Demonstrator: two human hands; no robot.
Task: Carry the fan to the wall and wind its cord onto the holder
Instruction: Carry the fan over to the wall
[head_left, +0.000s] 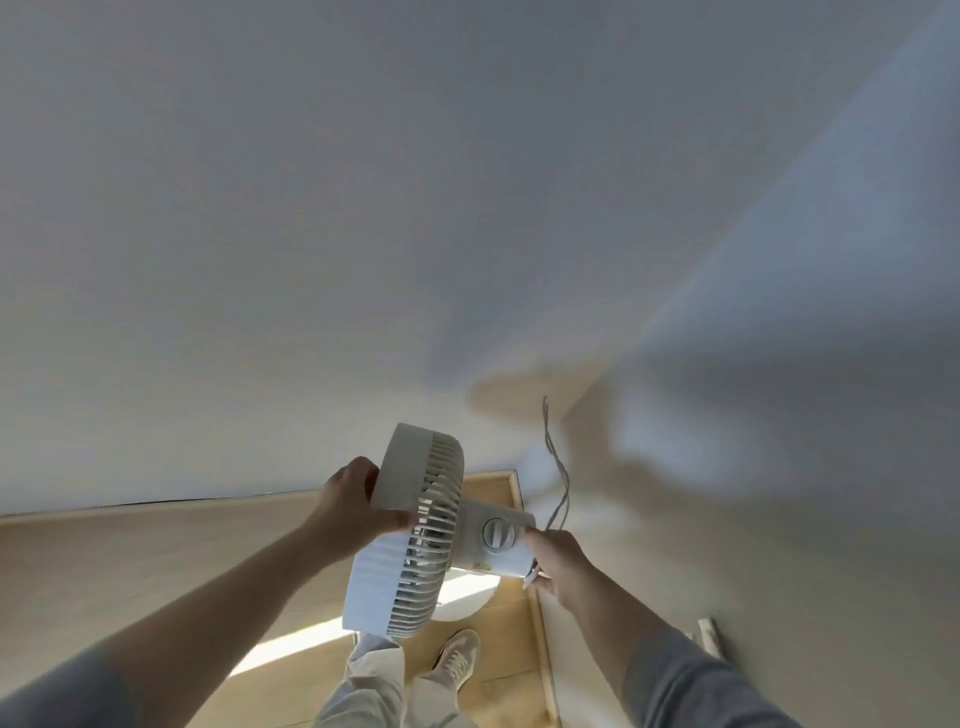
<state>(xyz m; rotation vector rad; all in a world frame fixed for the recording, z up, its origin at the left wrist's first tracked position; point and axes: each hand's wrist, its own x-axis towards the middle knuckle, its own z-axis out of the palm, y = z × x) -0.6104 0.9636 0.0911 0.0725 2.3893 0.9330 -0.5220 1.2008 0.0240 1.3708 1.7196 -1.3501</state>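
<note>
A white fan (410, 535) with a round grille and a motor housing bearing a dial is held in the air in front of me, near a room corner. My left hand (353, 501) grips the rim of the fan head. My right hand (553, 564) holds the back end of the housing, with the grey cord (558, 467) looping up from it along the right wall. The fan's round base (462, 597) shows below the housing. No cord holder is visible.
White walls meet in a corner (613, 374) just ahead. A wooden skirting board (156, 512) runs along the left wall and another along the right. My legs and one shoe (457, 657) stand on the wooden floor below.
</note>
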